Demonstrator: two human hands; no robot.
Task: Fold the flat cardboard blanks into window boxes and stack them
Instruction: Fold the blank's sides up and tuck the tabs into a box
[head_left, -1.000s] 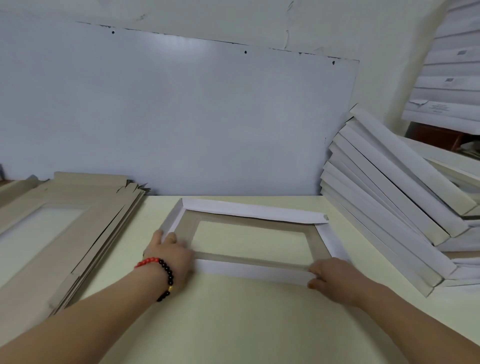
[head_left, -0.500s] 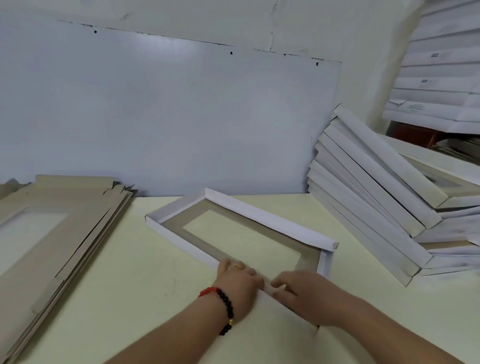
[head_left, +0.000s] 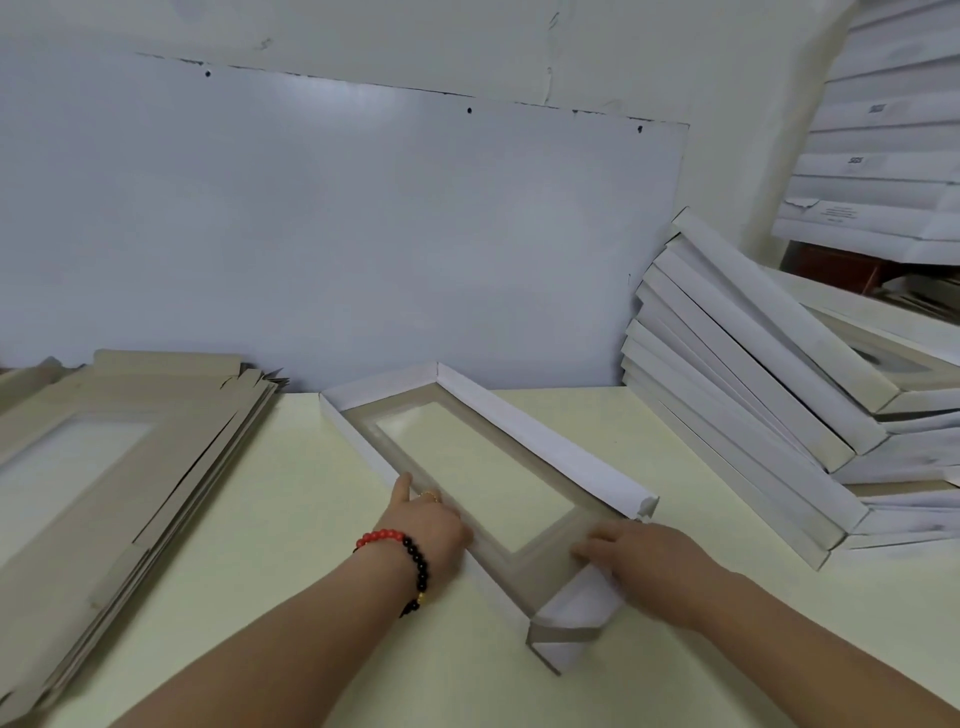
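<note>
Lying slantwise on the table (head_left: 260, 519), the half-folded window box (head_left: 498, 467) has its near end flap unfolded. The left hand (head_left: 428, 525) grips its left wall; the right hand (head_left: 639, 558) lies with relaxed fingers on that flap.

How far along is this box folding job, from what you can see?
Done: many folded white window boxes lean stacked at right. In hand: one half-folded white cardboard window box, three walls up; the left hand holds its side wall, the right hand works the unfolded near end. Left: a thick pile of flat grey-brown cardboard blanks.
</note>
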